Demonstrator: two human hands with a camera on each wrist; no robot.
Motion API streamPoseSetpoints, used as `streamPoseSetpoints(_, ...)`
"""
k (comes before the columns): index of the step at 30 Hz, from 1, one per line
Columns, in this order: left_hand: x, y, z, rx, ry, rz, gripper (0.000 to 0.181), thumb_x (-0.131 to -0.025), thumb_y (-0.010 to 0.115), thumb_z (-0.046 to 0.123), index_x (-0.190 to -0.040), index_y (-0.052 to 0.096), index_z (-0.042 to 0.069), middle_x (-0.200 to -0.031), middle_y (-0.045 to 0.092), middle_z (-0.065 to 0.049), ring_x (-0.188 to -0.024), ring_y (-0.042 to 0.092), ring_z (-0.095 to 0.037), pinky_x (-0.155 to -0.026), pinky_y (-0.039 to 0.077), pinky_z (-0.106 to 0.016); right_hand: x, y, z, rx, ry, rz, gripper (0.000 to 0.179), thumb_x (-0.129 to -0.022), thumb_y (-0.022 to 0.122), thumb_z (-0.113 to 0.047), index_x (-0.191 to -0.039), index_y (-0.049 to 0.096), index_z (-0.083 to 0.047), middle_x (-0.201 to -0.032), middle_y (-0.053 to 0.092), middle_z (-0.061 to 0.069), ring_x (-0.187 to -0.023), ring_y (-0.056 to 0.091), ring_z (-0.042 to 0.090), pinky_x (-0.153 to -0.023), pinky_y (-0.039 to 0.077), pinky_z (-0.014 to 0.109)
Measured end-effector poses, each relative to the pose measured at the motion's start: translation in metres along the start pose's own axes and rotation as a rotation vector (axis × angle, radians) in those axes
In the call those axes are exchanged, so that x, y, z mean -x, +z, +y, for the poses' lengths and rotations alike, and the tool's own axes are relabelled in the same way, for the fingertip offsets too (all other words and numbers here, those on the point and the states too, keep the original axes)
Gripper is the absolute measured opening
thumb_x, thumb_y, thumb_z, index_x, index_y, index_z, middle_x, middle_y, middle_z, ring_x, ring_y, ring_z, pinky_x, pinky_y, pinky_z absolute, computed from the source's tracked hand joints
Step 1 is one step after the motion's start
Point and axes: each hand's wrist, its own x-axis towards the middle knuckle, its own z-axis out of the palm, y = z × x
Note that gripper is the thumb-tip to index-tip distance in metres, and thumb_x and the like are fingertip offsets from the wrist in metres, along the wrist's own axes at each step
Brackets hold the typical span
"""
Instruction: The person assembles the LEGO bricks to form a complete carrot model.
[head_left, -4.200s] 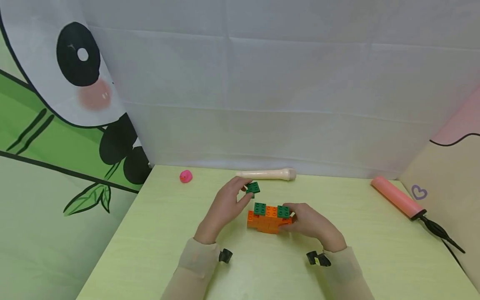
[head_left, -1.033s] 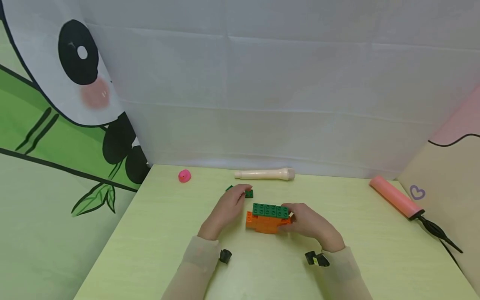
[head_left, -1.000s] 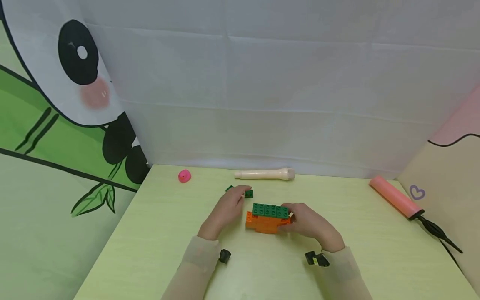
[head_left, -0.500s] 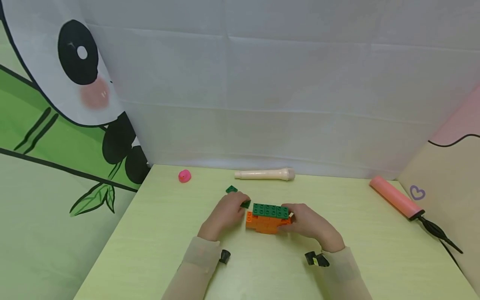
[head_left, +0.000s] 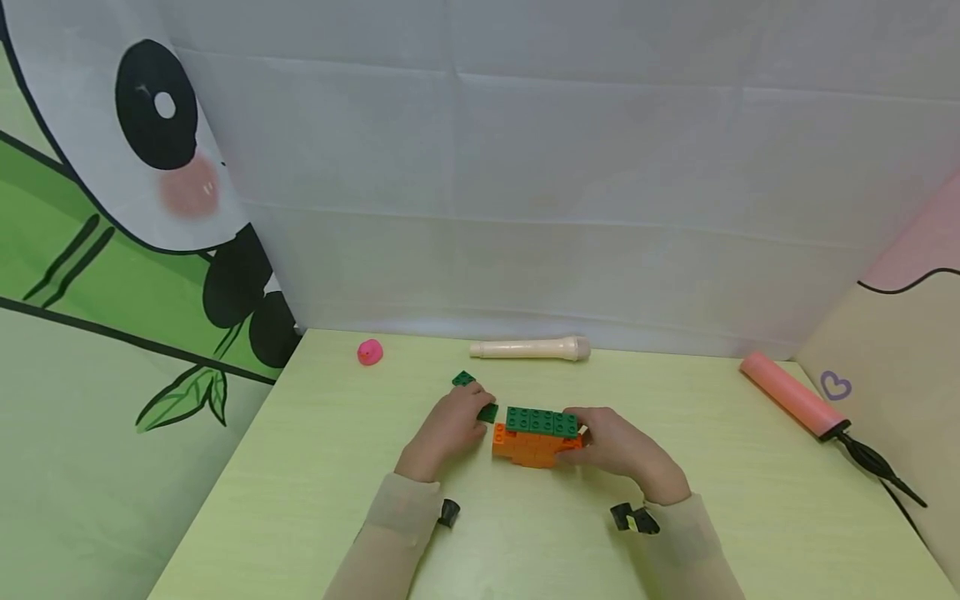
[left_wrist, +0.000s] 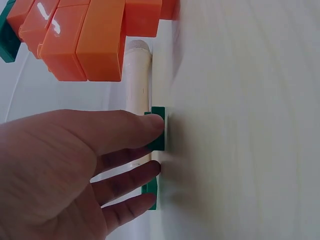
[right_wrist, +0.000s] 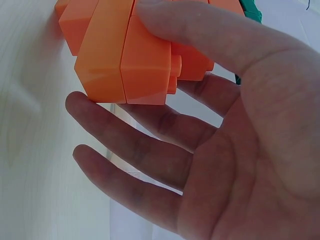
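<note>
A toy building-block build stands on the table, with orange blocks (head_left: pixel 531 451) below and a row of green blocks (head_left: pixel 542 422) on top. My right hand (head_left: pixel 622 443) grips its right end; in the right wrist view the thumb lies over the orange blocks (right_wrist: pixel 145 65), with fingers on the other side. Just left of the build, my left hand (head_left: pixel 444 432) pinches a loose green block (head_left: pixel 487 413) low at the table. In the left wrist view the thumb covers part of that green block (left_wrist: pixel 159 140). Another green block (head_left: pixel 463 378) lies behind the left hand.
A cream microphone-shaped toy (head_left: pixel 529 348) lies along the table's back edge. A small pink toy (head_left: pixel 370 352) sits at the back left. On the right lies a pink cylinder with a black end (head_left: pixel 795 395). A pale cloth wall (head_left: pixel 525 250) closes off the back.
The left hand's earlier green block now sits in the middle of the build's top. That hand has since taken another green block and brought it nearer. The right hand has stayed on the build.
</note>
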Motion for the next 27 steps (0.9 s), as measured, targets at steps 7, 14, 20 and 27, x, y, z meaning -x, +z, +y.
streamPoseSetpoints(7, -0.0063, 0.0036, -0.0019, -0.028, -0.011, 0.017, 0.027, -0.09, 0.08, 0.007, -0.117, 0.073, 0.007, -0.109, 0.066, -0.006, -0.1, 0.062, -0.026, -0.092, 0.054, -0.042, -0.0039, -0.0054, 0.005, -0.006, -0.018, -0.017, 0.033, -0.089, 0.086, -0.021, -0.115, 0.068, -0.01, -0.095, 0.068, -0.008, -0.076, 0.059, 0.013, -0.065, 0.051, 0.029)
streamPoseSetpoints(14, -0.0104, 0.0065, -0.0039, -0.029, -0.044, 0.012, 0.034, -0.09, 0.083, 0.015, -0.12, 0.071, 0.005, -0.111, 0.065, -0.005, -0.1, 0.06, -0.025, -0.092, 0.053, -0.041, -0.0063, -0.0101, 0.0065, 0.0, -0.019, -0.023, 0.034, -0.089, 0.086, -0.022, -0.115, 0.068, -0.01, -0.095, 0.068, -0.009, -0.076, 0.059, 0.012, -0.066, 0.051, 0.028)
streamPoseSetpoints(20, -0.0094, 0.0054, -0.003, -0.04, -0.031, 0.028, 0.024, -0.09, 0.083, 0.014, -0.111, 0.073, 0.005, -0.104, 0.063, -0.004, -0.094, 0.058, -0.024, -0.088, 0.053, -0.039, -0.0061, -0.0099, 0.0059, -0.014, -0.02, -0.024, 0.034, -0.088, 0.086, -0.02, -0.115, 0.068, -0.01, -0.096, 0.068, -0.007, -0.076, 0.059, 0.014, -0.066, 0.051, 0.029)
streamPoseSetpoints(27, -0.0088, 0.0052, -0.0028, -0.034, -0.038, 0.028, 0.021, -0.09, 0.082, 0.014, -0.109, 0.073, 0.007, -0.103, 0.062, -0.003, -0.094, 0.057, -0.023, -0.088, 0.053, -0.039, -0.0056, -0.0096, 0.0049, -0.008, 0.004, -0.023, 0.038, -0.088, 0.086, -0.022, -0.119, 0.068, -0.009, -0.096, 0.069, -0.007, -0.078, 0.059, 0.014, -0.066, 0.051, 0.029)
